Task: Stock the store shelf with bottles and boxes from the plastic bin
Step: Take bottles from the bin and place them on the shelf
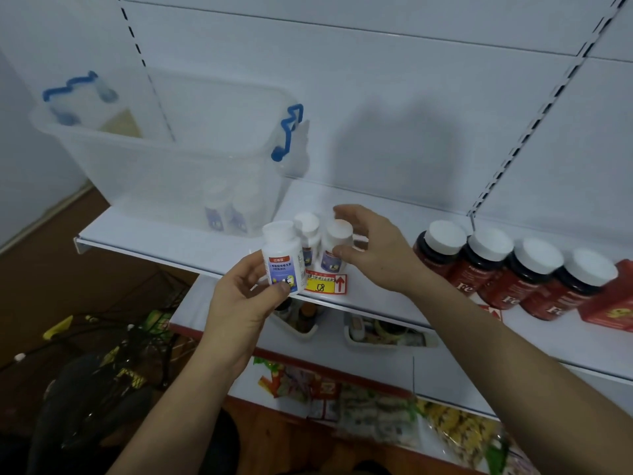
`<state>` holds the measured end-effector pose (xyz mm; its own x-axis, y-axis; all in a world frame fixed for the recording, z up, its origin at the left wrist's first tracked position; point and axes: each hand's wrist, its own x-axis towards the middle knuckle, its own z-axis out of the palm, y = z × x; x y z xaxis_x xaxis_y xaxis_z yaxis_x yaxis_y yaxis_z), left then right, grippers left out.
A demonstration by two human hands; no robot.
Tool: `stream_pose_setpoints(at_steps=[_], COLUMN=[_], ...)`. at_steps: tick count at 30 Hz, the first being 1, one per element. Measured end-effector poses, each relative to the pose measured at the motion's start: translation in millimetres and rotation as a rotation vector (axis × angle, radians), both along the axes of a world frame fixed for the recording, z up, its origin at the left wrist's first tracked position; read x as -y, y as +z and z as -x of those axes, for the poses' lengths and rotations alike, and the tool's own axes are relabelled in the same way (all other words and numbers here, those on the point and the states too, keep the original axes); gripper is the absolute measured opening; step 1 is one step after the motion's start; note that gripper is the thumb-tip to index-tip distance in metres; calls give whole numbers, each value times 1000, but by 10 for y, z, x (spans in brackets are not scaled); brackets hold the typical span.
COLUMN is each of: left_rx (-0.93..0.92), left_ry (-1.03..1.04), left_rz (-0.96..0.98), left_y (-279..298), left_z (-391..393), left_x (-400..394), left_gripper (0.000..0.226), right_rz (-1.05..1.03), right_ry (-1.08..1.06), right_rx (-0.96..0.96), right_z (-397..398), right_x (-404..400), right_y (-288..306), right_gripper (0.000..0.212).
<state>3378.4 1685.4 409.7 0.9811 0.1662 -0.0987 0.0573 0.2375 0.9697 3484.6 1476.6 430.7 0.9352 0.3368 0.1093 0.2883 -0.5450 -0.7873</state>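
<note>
Left hand [245, 296]: grips white bottle [284, 258], off the shelf [191, 245].
Right hand [373, 248]: fingers curled round shelved bottle [337, 246].
Bin [164, 156], 10 o'clock: bottles remain.
Risk: crowding could topple neighbouring bottle [308, 234].

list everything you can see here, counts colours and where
clear plastic bin: one, blue handles, on shelf's left end
white bottles in bin: at least two, purple labels
white plastic bottle with purple label: one, held before shelf edge
white bottles on shelf: two, behind yellow price tag
dark red bottles with white caps: four, in a row at right
red box: one, far right
white metal shelf: one
left hand: grips the held bottle
right hand: fingers around a shelf bottle
</note>
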Motion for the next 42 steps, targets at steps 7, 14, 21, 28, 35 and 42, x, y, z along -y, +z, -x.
stream_pose_setpoints(at_steps=[7, 14, 21, 28, 35, 42], left_rx=[115, 259, 315, 186, 179, 165], left_ry=[-106, -163, -9, -144, -172, -193], left_rz=[-87, -183, -628, -809, -723, -711], left_y=[267, 534, 168, -113, -244, -252], left_z=[-185, -352, -550, -780, -840, -862], left_x=[225, 399, -20, -68, -121, -112], left_gripper=[46, 49, 56, 80, 72, 71], right_rz=[167, 441, 626, 815, 890, 868], right_ry=[179, 249, 248, 244, 246, 246], right_rx=[240, 200, 206, 247, 217, 175], right_z=[186, 17, -55, -116, -200, -233], right_x=[8, 227, 496, 375, 271, 257], right_y=[850, 1369, 1319, 980, 826, 760], right_gripper=[45, 38, 40, 43, 47, 47])
